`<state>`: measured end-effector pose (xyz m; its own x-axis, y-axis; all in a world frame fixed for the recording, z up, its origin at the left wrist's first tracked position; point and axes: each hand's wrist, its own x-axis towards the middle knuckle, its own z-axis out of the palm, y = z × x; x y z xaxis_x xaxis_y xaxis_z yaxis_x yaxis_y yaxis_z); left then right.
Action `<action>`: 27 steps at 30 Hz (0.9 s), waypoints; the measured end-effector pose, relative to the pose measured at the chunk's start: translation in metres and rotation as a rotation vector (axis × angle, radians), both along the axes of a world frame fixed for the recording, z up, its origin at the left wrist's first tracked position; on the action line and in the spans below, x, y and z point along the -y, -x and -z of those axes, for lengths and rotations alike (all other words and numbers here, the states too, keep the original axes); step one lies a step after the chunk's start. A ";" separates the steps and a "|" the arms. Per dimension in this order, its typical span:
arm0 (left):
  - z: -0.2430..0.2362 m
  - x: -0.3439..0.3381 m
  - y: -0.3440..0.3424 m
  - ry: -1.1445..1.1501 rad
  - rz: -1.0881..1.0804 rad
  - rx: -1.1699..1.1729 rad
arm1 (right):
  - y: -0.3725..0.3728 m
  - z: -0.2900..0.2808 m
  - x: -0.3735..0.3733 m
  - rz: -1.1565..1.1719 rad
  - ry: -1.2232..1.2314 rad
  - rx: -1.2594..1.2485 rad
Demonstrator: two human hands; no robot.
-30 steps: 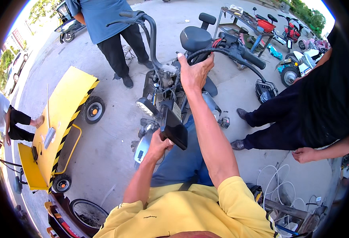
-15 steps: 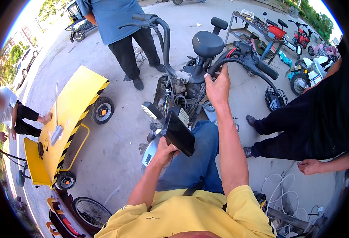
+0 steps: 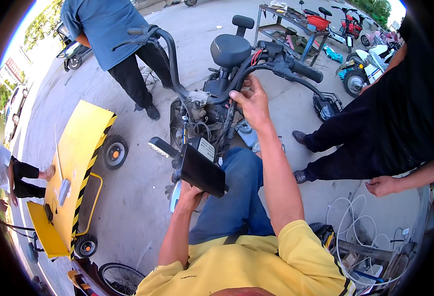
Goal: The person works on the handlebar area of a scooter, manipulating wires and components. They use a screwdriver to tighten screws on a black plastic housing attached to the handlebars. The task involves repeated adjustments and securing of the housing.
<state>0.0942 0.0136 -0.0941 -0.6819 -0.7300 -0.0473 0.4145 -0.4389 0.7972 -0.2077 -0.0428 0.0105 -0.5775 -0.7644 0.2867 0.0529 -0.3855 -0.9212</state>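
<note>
Left hand (image 3: 191, 196) closed under dark display (image 3: 202, 170), centre of frame, apparently bearing its weight. Right hand (image 3: 253, 102) half-curled against handlebar (image 3: 171, 61), upper centre, perhaps steadying it; firm grip, cannot tell. Lamp (image 3: 161, 147) beside display.

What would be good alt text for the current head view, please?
A person's left hand holds a flat black unit while the right hand touches a scooter handlebar near exposed wiring. People in blue and black stand nearby; a yellow cart is at left.
</note>
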 end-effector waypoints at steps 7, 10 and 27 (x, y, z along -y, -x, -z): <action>0.004 -0.002 -0.007 0.006 -0.009 -0.005 | 0.015 0.019 0.003 0.009 0.081 0.079; 0.014 0.000 -0.004 -0.072 0.002 -0.061 | 0.018 0.028 0.008 0.092 0.071 -0.018; -0.002 -0.006 0.001 -0.050 -0.012 -0.057 | 0.031 0.035 -0.003 0.034 -0.091 -0.030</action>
<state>0.0928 0.0195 -0.0917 -0.6757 -0.7358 -0.0453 0.4639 -0.4722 0.7496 -0.2392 -0.0399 -0.0246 -0.5958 -0.7681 0.2346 0.0134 -0.3016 -0.9533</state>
